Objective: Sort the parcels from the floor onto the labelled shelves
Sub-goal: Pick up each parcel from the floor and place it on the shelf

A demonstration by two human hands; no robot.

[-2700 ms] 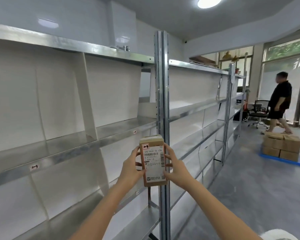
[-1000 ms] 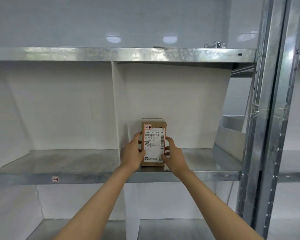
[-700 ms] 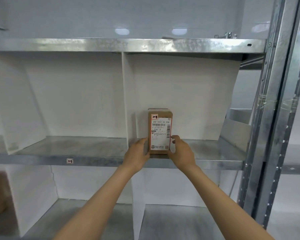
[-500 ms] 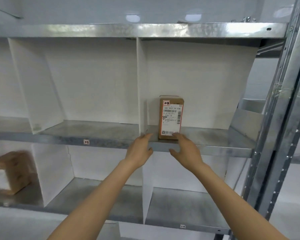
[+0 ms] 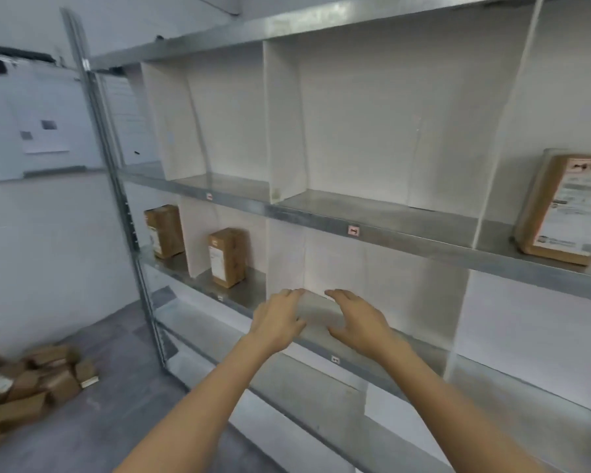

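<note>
Head view: both hands are raised in front of the steel shelving rack (image 5: 304, 216), level with its middle shelf. Left hand (image 5: 277, 322) and right hand (image 5: 359, 319) are side by side but apart, fingers extended and relaxed, holding nothing. The labelled parcel (image 5: 560, 209) stands upright on the rack's upper shelf, in the far-right compartment. The end parcel (image 5: 164, 230) and the second parcel (image 5: 227, 257) stand upright on the middle shelf, in its two leftmost compartments. A shelf tag (image 5: 353, 231) is fixed to the upper shelf's front edge. The parcel heap (image 5: 24, 387) lies on the floor, left of the rack.
</note>
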